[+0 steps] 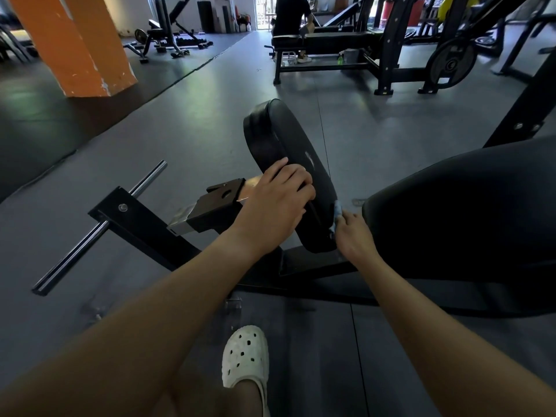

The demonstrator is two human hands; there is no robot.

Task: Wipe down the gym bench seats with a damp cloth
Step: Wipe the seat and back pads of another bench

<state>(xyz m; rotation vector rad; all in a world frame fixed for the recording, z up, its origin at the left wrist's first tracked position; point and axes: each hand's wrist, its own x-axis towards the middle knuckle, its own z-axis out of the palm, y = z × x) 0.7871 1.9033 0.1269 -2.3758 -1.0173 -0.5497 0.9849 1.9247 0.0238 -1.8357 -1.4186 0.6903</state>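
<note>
Gripping the black seat pad [279,136] from its left side, the left hand [275,203] has its fingers curled over the upholstered face and its thumb stretched along the pad's left edge. The pad is tilted, with its rounded far end raised and its near end low over the black machine frame [135,224].

The right hand [355,236] is at the pad's near right edge, fingers closed around a light blue cloth [337,210]. The cloth is bunched and mostly hidden by the fingers. Only a small fold shows, pressed against the rim of the pad. Just right of that hand is a larger black pad [466,212], close to the seat pad but not touching it.

To the left, a chrome bar [99,227] runs through the frame, slanting from near left to far right. Near the bottom, a foot in a white perforated clog [245,356] stands on the grey rubber floor [180,121].

Far left stands an orange pillar [75,46], with an adjustable bench [168,28] beyond it. At the far centre a person in dark clothes [290,13] sits on a flat bench [331,40]. A weight plate [451,63] hangs on the rack to the right of that bench.
</note>
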